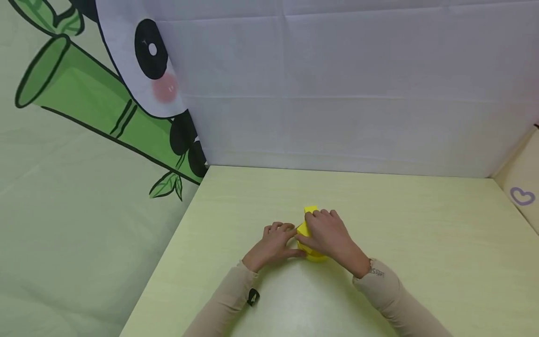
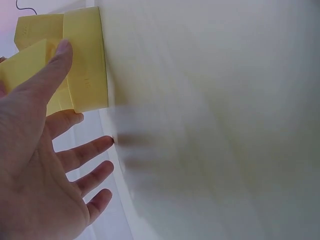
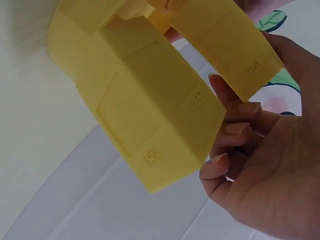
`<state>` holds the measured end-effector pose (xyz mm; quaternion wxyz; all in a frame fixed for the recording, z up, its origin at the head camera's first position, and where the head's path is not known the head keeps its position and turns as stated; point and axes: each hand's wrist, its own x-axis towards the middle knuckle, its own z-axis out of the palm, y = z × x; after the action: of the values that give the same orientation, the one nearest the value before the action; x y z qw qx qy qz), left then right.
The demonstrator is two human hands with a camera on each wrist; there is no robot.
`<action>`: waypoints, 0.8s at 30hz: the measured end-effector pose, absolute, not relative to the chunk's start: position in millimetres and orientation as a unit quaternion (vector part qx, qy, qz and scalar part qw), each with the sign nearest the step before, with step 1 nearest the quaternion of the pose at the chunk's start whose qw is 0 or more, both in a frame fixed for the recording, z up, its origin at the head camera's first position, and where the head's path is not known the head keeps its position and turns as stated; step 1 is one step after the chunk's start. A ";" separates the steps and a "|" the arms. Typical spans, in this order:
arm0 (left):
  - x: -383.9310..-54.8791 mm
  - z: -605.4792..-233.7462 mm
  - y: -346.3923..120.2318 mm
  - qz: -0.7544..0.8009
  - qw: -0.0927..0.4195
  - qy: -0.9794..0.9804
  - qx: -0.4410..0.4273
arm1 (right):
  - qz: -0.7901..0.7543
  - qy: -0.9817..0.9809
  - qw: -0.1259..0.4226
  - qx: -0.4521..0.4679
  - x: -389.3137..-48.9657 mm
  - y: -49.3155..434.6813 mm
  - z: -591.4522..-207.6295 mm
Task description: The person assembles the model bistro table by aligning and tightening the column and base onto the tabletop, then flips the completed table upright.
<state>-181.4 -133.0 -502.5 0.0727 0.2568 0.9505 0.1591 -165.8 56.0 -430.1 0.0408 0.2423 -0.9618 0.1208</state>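
Observation:
A yellow rounded base sits on the table, with upright yellow blocks joined to it. One block bears the number 156 on two faces. My right hand pinches another yellow block, marked 150, between thumb and curled fingers, tilted beside the first one. Its fingertips come close to the 156 block's edge. On the left side, my left hand lays its thumb against the yellow pieces, its index fingertip right at the base's edge. The other left fingers are spread and extended.
The pale wood-patterned table spreads around both hands. A white cloth hangs along its back edge, and a green cloth with a printed panda and bamboo covers the left. A pale panel with a purple heart stands at the right.

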 end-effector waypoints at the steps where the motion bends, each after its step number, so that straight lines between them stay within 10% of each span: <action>1: -181.5 -502.7 -133.2 0.159 0.073 0.951 0.256 | 0.124 -0.962 0.038 0.242 -165.5 56.4 -429.9; 24: -182.0 -503.0 -136.3 0.160 0.079 0.951 0.254 | 0.197 -0.918 0.000 0.345 -171.5 83.8 -426.9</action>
<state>-182.0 -136.3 -503.0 0.0785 0.2542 0.9505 0.1604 -171.5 83.8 -426.9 -0.0001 0.3452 -0.9176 0.1972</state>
